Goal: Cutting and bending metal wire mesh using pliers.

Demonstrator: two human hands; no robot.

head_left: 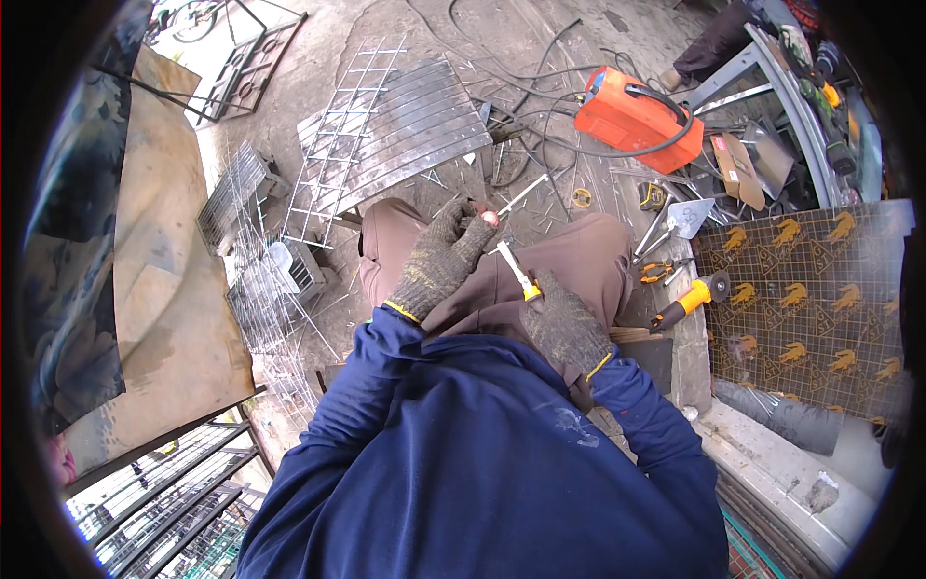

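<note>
Blue sleeves lead to two grey knitted-glove hands over the lap: the right hand (564,328) is closed around a small white-and-yellow tool (518,273), and the left hand (439,259) pinches a thin metal rod (519,196) (fingertip exposed) above the concrete floor (386,29).

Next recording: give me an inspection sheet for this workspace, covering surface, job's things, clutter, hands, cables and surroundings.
Surface: bare concrete floor; the person sits with work over the lap.
Job's things: thin white rod at the left fingertips; white-and-yellow tool in the right hand.
Clutter: wire mesh panels, loose rod offcuts, orange-handled pliers, trowel, angle grinder, tape roll.
Hands: left hand gloved, pinching the rod; right hand gloved, closed on the tool.
Cables: black leads looping across the floor to the orange welder.
Surroundings: patterned mat at right, metal grilles lower left, another person's leg top right.
</note>
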